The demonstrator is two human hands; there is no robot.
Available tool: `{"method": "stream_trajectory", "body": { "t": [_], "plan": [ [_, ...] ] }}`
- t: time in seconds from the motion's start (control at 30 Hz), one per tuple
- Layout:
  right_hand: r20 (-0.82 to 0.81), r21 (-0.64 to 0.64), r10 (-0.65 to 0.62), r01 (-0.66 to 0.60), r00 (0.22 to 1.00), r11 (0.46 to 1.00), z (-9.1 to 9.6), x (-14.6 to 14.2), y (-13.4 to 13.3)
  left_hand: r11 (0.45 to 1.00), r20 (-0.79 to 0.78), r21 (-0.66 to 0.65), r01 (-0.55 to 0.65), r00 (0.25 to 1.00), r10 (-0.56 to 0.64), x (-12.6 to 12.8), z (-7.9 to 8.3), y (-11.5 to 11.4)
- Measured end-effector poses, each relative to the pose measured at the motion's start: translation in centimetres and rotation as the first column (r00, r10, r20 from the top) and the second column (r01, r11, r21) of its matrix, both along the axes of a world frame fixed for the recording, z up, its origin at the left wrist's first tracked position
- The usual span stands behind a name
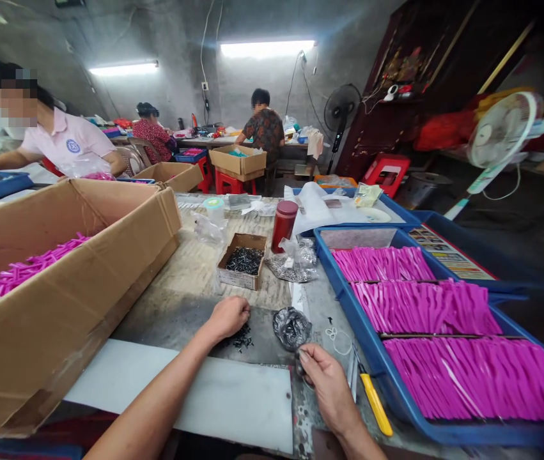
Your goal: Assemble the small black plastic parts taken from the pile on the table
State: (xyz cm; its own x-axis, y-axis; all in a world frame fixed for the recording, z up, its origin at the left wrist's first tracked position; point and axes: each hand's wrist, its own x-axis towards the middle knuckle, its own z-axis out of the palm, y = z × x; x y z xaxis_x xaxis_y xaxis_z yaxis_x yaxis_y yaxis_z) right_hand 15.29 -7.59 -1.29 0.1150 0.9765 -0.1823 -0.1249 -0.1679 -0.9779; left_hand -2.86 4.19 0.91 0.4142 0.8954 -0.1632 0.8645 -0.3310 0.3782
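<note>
Left hand (230, 317) curls at loose black pieces (243, 338), right hand (325, 378) beside black plastic bag (292, 328); neither grip's hold is determinable.

Left side: the high wall of large carton (108, 306) blocks | Ahead: small box (239, 280) and red canister (284, 225) obstruct | Right side: blue tray (348, 297), yellow-handled tool (376, 404) limit passage | Between left hand (229, 317) and right hand (325, 382): black plastic bag (292, 328) | Free: table (180, 281) strip between both boxes

Grey wall (170, 32) carries two lit tubes (268, 48); black fan (342, 107) stands near red stool (383, 180), white fan (504, 131) farther right.
</note>
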Motion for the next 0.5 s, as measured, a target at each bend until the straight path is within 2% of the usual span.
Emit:
{"method": "stream_trajectory", "body": {
  "t": [0.27,0.5],
  "plan": [
    [0.027,0.006,-0.007,0.007,1.0,1.0,-0.23,0.11,0.16,0.999,0.061,-0.018,-0.034,0.998,0.035,-0.72,0.38,-0.52],
    [0.034,0.018,-0.004,0.004,0.999,1.0,-0.29,0.14,0.27,0.998,0.218,0.006,-0.063,0.974,0.061,-1.08,0.44,-0.87]
  ]
}}
